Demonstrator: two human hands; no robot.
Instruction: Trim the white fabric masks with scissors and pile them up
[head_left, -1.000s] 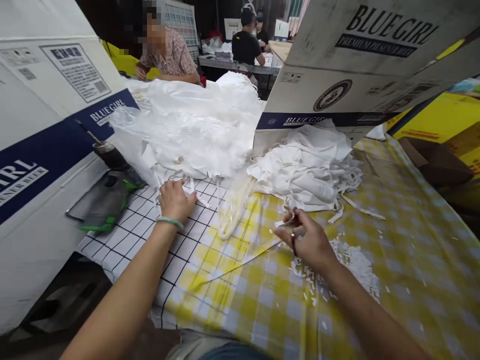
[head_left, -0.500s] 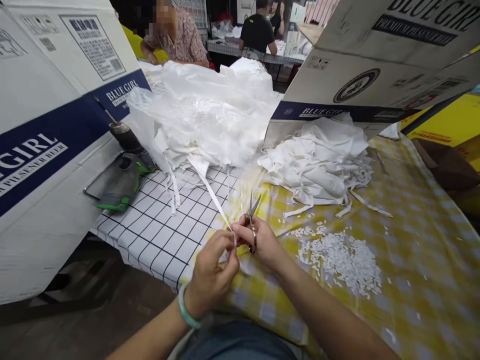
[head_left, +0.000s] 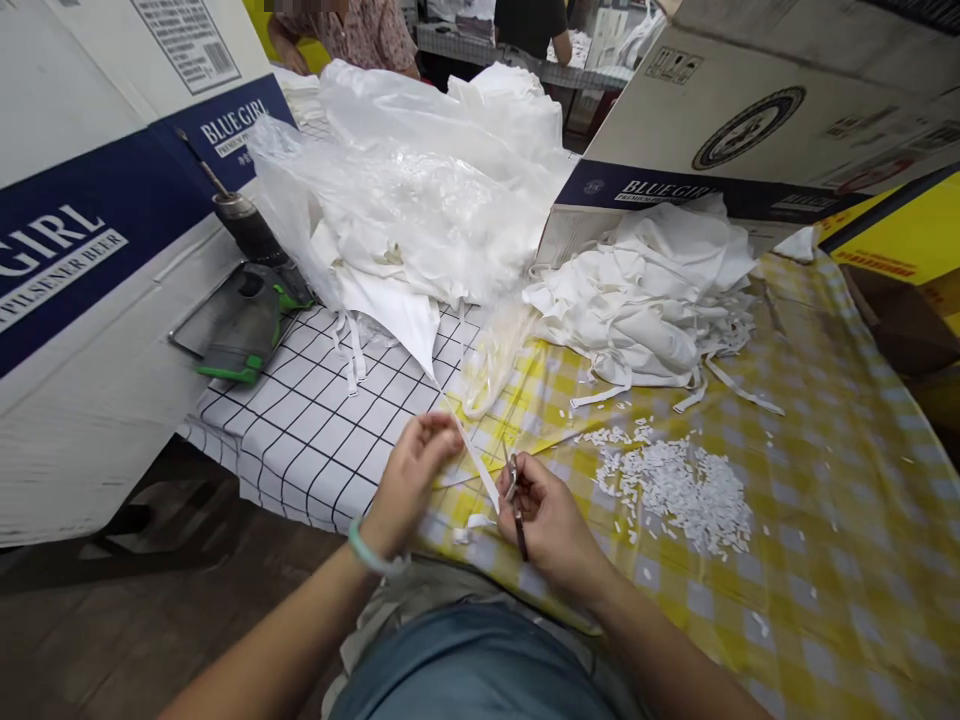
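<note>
My left hand (head_left: 411, 478) pinches a white fabric strap (head_left: 474, 462) that runs up to a white cloth piece (head_left: 397, 312) pulled out of the heap. My right hand (head_left: 551, 525) holds small scissors (head_left: 514, 500), their blades near the strap's lower end. Both hands sit close together over the near edge of the table. A pile of small white cuttings (head_left: 675, 485) lies just right of my right hand on the yellow checked cloth (head_left: 825, 520).
A clear plastic bag of white cloth (head_left: 420, 190) fills the middle back. Another white cloth pile (head_left: 660, 300) lies before a tilted cardboard box (head_left: 750, 120). A large box (head_left: 82, 250) stands left, with a green-edged tool (head_left: 240, 335) beside it. People work at the far tables.
The left hand went from the heap at the back to the near edge, drawing a strap and cloth piece out with it. The scissors turned from upright to pointing down beside the strap.
</note>
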